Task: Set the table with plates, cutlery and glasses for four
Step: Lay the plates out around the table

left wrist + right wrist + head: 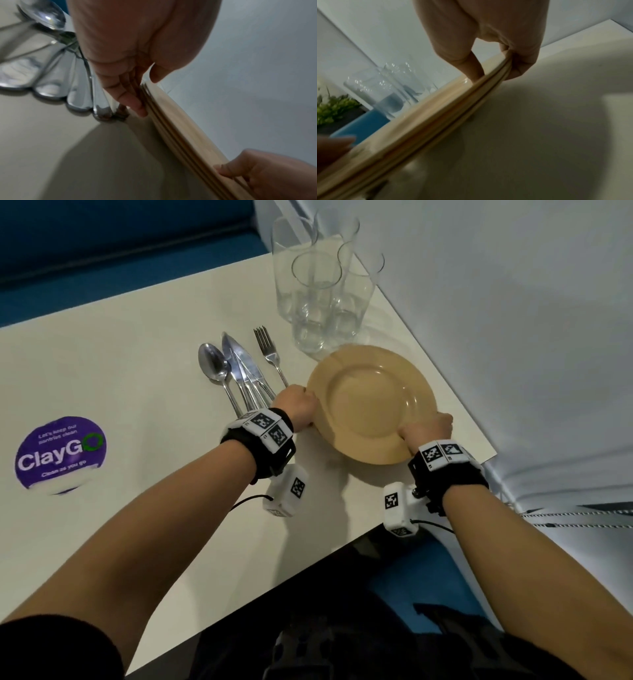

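Barely begun, by the look of it. Left hand (297,407) and right hand (426,428) clamped on opposite rims of the tan plate stack (371,402), near the desk (137,371) corner. Just beside: cutlery (236,371) bunched, glasses (322,285) clustered. No place laid yet; all four settings left. Single plate from the head view; several stacked rims (173,129) only from the wrist views.
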`<state>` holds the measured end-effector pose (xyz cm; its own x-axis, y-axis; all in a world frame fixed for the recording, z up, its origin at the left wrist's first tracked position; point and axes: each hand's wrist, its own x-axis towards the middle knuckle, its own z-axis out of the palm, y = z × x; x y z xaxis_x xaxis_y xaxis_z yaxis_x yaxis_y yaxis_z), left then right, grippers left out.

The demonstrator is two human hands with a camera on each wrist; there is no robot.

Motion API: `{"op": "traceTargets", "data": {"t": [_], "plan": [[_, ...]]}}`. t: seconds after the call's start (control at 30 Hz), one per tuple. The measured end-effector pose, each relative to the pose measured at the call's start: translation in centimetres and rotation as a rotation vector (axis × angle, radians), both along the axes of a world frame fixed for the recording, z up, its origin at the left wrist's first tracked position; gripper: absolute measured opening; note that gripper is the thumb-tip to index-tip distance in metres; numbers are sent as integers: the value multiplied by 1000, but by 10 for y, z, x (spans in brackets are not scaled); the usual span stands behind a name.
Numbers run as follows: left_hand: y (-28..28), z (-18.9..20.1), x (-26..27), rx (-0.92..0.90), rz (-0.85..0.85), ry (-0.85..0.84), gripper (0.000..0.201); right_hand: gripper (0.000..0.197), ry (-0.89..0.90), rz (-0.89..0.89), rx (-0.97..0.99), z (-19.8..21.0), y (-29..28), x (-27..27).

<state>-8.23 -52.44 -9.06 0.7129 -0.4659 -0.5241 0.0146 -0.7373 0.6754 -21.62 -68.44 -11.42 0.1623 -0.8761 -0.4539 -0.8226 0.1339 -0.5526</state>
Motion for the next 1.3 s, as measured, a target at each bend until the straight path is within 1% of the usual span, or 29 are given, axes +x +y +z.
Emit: {"op": "traceTargets", "data": {"t": [0.13,0.23,0.27,0.33,0.43,0.5,0.57,0.63,0.7,0.8,0.93,1.0,1.07,1.1,1.13,1.2,1.23,1.3], "plan": [[26,1,3,-187,198,91,35,58,-110,-6,-9,8,11,1],[56,6,8,-405,353,221,32,58,-158,55,-23,15,32,7],[68,8,10,-457,398,234,30,58,-167,84,-19,18,41,11],[93,11,17,-500,466,193,25,57,-185,134,-7,24,61,20],[140,16,24,-515,549,97,17,59,-240,203,-9,32,97,40],[176,19,28,-525,603,48,14,59,-287,215,9,39,120,56],[217,24,31,-545,645,42,12,56,-321,214,10,49,142,73],[264,27,33,-530,672,41,12,53,-365,217,-15,57,163,89],[309,26,33,-470,663,35,13,50,-397,220,-47,65,181,102],[368,19,26,-345,583,69,5,52,-419,222,-26,65,217,120],[417,2,14,-191,485,131,6,52,-421,246,77,56,272,129],[433,-8,11,-103,418,115,6,48,-421,259,116,50,299,130],[444,-15,11,-38,390,51,14,49,-423,278,133,45,321,132],[448,-16,13,-48,427,12,20,50,-410,300,137,44,330,133],[451,-17,16,-108,517,-2,26,49,-400,323,134,42,338,135],[455,-12,24,-311,758,49,33,47,-389,371,156,40,353,140],[458,-9,27,-406,850,91,34,46,-382,403,167,40,362,143],[463,-2,31,-513,922,123,32,44,-368,464,165,42,383,148]]}}
